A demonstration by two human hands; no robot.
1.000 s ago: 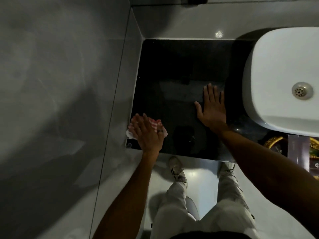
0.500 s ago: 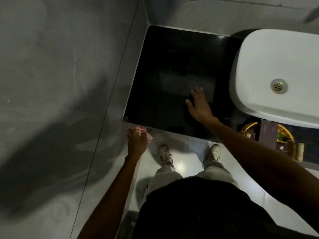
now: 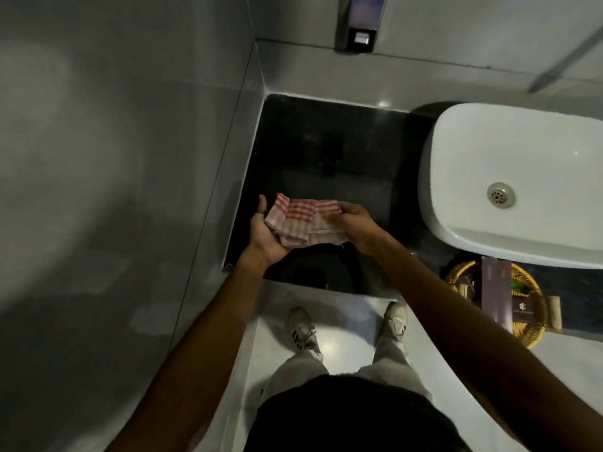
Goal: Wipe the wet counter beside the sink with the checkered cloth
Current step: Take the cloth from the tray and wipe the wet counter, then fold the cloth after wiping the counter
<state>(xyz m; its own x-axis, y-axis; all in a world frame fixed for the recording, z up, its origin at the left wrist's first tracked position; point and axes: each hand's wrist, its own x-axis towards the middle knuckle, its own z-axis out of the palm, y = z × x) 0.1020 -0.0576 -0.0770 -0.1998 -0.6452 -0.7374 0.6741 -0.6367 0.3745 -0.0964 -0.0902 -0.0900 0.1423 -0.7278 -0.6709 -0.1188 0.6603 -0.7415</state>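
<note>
1. The red-and-white checkered cloth (image 3: 301, 221) is folded into a loose stack of layers and held in the air above the near part of the black polished stone bench (image 3: 329, 148); whether it touches the bench cannot be told.
2. The left hand (image 3: 266, 231) lies palm up under the left end of the cloth, its thumb raised along the cloth's left edge, cupping the folds from below.
3. The right hand (image 3: 355, 225) closes over the right end of the cloth, fingers pinching the top layers.
4. Both hands are therefore clamped on the same cloth, close together with the fabric between them.
5. The bench sits in a corner, with grey tiled walls to its left and on its far side.
6. A white oval ceramic sink (image 3: 509, 181) with a round metal drain (image 3: 501, 195) stands at the right end of the bench.
7. A wall-mounted metal dispenser (image 3: 359, 24) hangs on the far wall above the bench.
8. A round woven yellow basket (image 3: 535, 308) holding small boxes sits near and right, below the sink.
9. The person's light trousers and white shoes (image 3: 303, 327) stand on a pale glossy floor near the bench edge.
</note>
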